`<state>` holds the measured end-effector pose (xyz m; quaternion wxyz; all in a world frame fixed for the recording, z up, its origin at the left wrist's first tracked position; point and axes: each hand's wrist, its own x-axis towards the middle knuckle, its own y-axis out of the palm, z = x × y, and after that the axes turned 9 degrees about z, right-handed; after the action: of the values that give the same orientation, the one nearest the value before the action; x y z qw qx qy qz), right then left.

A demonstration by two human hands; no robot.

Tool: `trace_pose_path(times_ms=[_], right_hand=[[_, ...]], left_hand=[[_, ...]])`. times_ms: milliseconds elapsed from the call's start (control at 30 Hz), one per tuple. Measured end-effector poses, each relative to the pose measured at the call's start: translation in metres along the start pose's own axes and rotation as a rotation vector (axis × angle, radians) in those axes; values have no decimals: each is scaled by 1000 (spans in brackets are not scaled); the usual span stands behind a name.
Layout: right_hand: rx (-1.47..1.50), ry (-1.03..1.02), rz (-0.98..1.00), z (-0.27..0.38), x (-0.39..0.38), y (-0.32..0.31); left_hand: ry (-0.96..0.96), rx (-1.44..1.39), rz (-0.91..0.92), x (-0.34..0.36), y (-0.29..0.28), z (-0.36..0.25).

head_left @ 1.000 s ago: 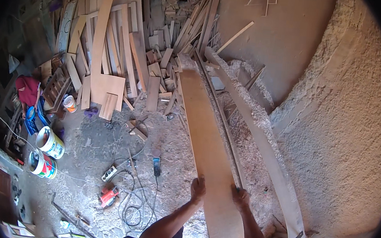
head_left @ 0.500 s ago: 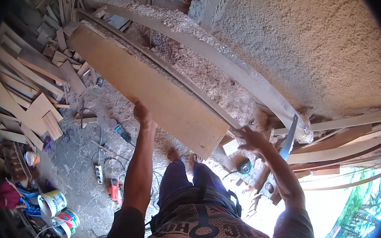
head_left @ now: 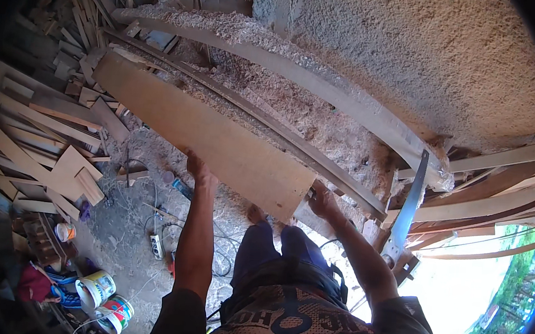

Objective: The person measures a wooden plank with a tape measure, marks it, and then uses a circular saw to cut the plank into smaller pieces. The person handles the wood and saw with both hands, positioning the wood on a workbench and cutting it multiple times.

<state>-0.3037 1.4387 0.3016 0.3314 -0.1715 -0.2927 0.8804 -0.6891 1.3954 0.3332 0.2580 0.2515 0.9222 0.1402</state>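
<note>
I hold a long flat brown wooden board out in front of me; it runs from upper left down to its near end by my legs. My left hand grips its lower long edge near the near end. My right hand grips the near end's right corner. The board lies beside a long sawdust-covered bench with a dark rail along it.
A handsaw stands upright to the right of my right hand. Offcut planks pile on the left floor. Paint cans, a power strip and cables lie on the dusty floor. A rough plastered wall rises behind.
The view has swung toward my body and to the right. The board now lies diagonally from upper left, and both hands have stayed on its near end.
</note>
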Motion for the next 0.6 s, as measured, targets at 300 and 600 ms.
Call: trace_pose_path(times_ms=[300, 600], right_hand=[[804, 743, 22, 88, -26, 1], [824, 803, 138, 93, -6, 14]], left_hand=[[-57, 83, -149, -5, 2, -2], [65, -3, -69, 10, -18, 23]])
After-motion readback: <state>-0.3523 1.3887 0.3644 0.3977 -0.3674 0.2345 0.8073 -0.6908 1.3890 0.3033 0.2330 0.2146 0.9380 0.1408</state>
